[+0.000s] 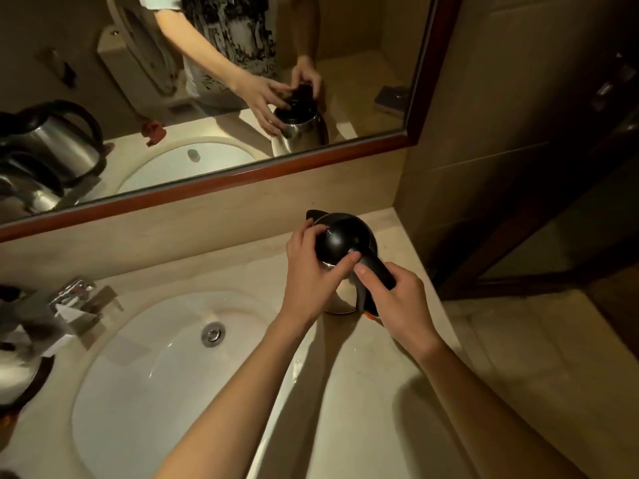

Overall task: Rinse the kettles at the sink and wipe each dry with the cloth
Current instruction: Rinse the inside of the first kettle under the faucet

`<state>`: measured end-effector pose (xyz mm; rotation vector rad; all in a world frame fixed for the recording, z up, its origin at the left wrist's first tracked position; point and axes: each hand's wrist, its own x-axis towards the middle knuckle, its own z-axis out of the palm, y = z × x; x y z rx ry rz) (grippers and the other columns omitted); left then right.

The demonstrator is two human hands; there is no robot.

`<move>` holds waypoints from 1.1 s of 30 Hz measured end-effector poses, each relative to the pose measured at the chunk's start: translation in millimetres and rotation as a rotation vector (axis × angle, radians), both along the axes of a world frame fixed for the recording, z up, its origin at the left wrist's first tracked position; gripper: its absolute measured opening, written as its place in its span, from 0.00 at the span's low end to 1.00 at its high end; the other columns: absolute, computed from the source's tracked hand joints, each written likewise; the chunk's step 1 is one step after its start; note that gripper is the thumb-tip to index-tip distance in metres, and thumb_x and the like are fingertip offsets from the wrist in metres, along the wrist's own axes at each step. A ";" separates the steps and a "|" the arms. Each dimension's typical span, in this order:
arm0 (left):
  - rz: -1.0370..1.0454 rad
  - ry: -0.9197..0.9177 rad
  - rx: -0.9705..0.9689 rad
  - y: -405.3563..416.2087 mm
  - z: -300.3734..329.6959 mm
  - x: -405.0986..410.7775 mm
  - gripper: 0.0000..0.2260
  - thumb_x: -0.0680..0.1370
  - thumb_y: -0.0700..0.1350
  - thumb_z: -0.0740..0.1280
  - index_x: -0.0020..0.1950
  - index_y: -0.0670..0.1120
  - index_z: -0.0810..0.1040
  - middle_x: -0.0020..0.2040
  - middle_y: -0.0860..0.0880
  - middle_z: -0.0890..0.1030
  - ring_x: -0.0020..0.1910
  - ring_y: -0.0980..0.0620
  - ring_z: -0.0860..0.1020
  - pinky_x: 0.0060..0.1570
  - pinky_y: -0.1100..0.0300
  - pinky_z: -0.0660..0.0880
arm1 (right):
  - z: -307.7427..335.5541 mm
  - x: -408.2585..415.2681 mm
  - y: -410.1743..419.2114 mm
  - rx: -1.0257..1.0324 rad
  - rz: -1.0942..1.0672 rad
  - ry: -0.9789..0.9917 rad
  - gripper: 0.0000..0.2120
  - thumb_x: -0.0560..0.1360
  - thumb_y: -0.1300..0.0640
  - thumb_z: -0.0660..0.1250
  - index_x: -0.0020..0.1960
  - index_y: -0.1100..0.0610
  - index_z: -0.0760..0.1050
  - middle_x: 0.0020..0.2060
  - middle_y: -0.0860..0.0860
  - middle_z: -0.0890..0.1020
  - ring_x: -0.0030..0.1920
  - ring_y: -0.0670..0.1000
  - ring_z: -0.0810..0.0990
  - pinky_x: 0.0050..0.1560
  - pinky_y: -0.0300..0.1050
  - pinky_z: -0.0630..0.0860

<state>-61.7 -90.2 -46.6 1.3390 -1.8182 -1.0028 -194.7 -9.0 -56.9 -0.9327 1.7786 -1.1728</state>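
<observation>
A steel kettle (342,267) stands near the tabletop's (397,392) back right corner, beside the sink (145,375). The left hand (311,267) curls around its black lid (342,238), while the right hand (397,299) grips the handle (375,271).

A steel kettle (340,271) with a black domed lid, black spout and black handle stands upright on the beige counter, just right of the sink (145,357) and near the far right corner by the wall. Its lid is down, its spout points far-left toward the mirror, and its handle faces near-right, with an orange spot low at the handle's foot. The sink is a white oval basin set under the counter, with a chrome drain in its middle. A second kettle (20,375), steel with a black handle, sits at the left edge, only partly in view. A cloth cannot be made out for certain.
</observation>
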 end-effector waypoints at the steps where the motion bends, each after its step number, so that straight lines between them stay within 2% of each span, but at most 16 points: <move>1: 0.003 0.023 0.017 1.8 0.6 0.9 0.28 0.70 0.59 0.73 0.66 0.50 0.73 0.73 0.48 0.69 0.73 0.49 0.65 0.71 0.49 0.67 | 0.5 3.1 0.9 0.000 -0.008 -0.020 0.12 0.77 0.42 0.72 0.46 0.50 0.84 0.38 0.49 0.85 0.43 0.48 0.84 0.50 0.56 0.82; 5: 0.036 0.107 0.072 14.9 4.2 12.9 0.29 0.68 0.62 0.72 0.64 0.49 0.74 0.72 0.50 0.71 0.72 0.49 0.68 0.70 0.46 0.68 | 1.4 17.7 11.8 -0.046 -0.029 -0.026 0.09 0.76 0.45 0.73 0.44 0.50 0.84 0.36 0.49 0.84 0.41 0.50 0.83 0.47 0.61 0.81; 7: 0.068 0.139 0.081 26.9 6.2 27.6 0.30 0.67 0.64 0.72 0.64 0.51 0.74 0.70 0.51 0.72 0.70 0.50 0.70 0.69 0.46 0.70 | 2.3 27.5 18.7 -0.059 -0.007 0.013 0.15 0.72 0.39 0.74 0.44 0.51 0.84 0.36 0.51 0.84 0.41 0.51 0.84 0.44 0.62 0.82; 10: 0.144 0.176 0.075 48.1 12.8 57.7 0.25 0.66 0.64 0.72 0.60 0.61 0.71 0.71 0.52 0.71 0.71 0.52 0.69 0.71 0.48 0.68 | 6.1 49.8 26.3 -0.084 0.055 0.049 0.21 0.69 0.35 0.71 0.43 0.54 0.83 0.36 0.53 0.84 0.40 0.54 0.83 0.41 0.62 0.81; 14: 0.245 0.249 0.040 69.7 23.0 107.6 0.22 0.68 0.61 0.74 0.58 0.64 0.72 0.74 0.56 0.68 0.73 0.52 0.68 0.71 0.47 0.69 | 16.5 98.1 31.3 -0.108 0.150 0.024 0.20 0.68 0.36 0.71 0.38 0.54 0.82 0.30 0.51 0.81 0.34 0.53 0.80 0.36 0.57 0.77; 17: 0.315 0.262 -0.012 76.8 32.2 153.2 0.20 0.69 0.59 0.74 0.57 0.66 0.72 0.65 0.52 0.75 0.66 0.46 0.74 0.64 0.43 0.73 | 18.9 144.3 28.1 -0.127 0.199 -0.018 0.17 0.69 0.42 0.74 0.34 0.55 0.79 0.26 0.49 0.77 0.30 0.47 0.74 0.33 0.49 0.70; 20: 0.370 0.226 -0.077 79.6 39.6 203.1 0.21 0.70 0.57 0.74 0.60 0.60 0.73 0.61 0.51 0.76 0.63 0.46 0.75 0.62 0.44 0.74 | 20.9 194.0 21.9 -0.122 0.251 -0.027 0.22 0.67 0.37 0.71 0.33 0.56 0.77 0.26 0.52 0.76 0.30 0.46 0.73 0.33 0.47 0.69; 23: 0.380 0.174 -0.101 77.5 41.9 252.5 0.22 0.70 0.50 0.77 0.61 0.52 0.74 0.61 0.52 0.74 0.65 0.49 0.73 0.65 0.50 0.72 | 23.1 238.6 14.6 -0.119 0.292 -0.011 0.22 0.66 0.37 0.72 0.31 0.55 0.77 0.25 0.50 0.76 0.28 0.45 0.72 0.32 0.47 0.68; 25: 0.386 0.144 -0.108 75.1 41.2 282.1 0.23 0.71 0.43 0.79 0.61 0.52 0.75 0.64 0.54 0.72 0.69 0.57 0.69 0.68 0.63 0.68 | 21.8 263.7 9.8 -0.114 0.316 0.009 0.23 0.67 0.39 0.74 0.31 0.59 0.76 0.24 0.50 0.75 0.27 0.45 0.70 0.30 0.45 0.66; 27: 0.389 0.164 -0.099 74.5 41.1 308.2 0.24 0.71 0.40 0.79 0.61 0.56 0.73 0.65 0.59 0.70 0.70 0.63 0.66 0.64 0.76 0.63 | 19.3 285.3 4.0 -0.087 0.336 0.025 0.26 0.66 0.37 0.74 0.31 0.61 0.75 0.24 0.54 0.75 0.27 0.46 0.70 0.30 0.45 0.65; 30: 0.390 0.217 -0.082 73.7 34.8 341.0 0.28 0.70 0.39 0.79 0.63 0.56 0.72 0.65 0.57 0.72 0.68 0.61 0.70 0.62 0.76 0.65 | 10.3 311.3 -2.2 -0.018 0.357 0.051 0.27 0.66 0.35 0.73 0.35 0.60 0.78 0.29 0.58 0.81 0.28 0.48 0.75 0.32 0.47 0.69; 33: 0.367 0.258 -0.056 75.3 29.6 361.5 0.31 0.69 0.37 0.79 0.65 0.56 0.71 0.65 0.56 0.72 0.66 0.62 0.71 0.61 0.75 0.66 | -1.3 329.0 -3.8 0.045 0.335 0.111 0.19 0.71 0.42 0.77 0.35 0.57 0.78 0.28 0.53 0.81 0.28 0.47 0.75 0.32 0.46 0.70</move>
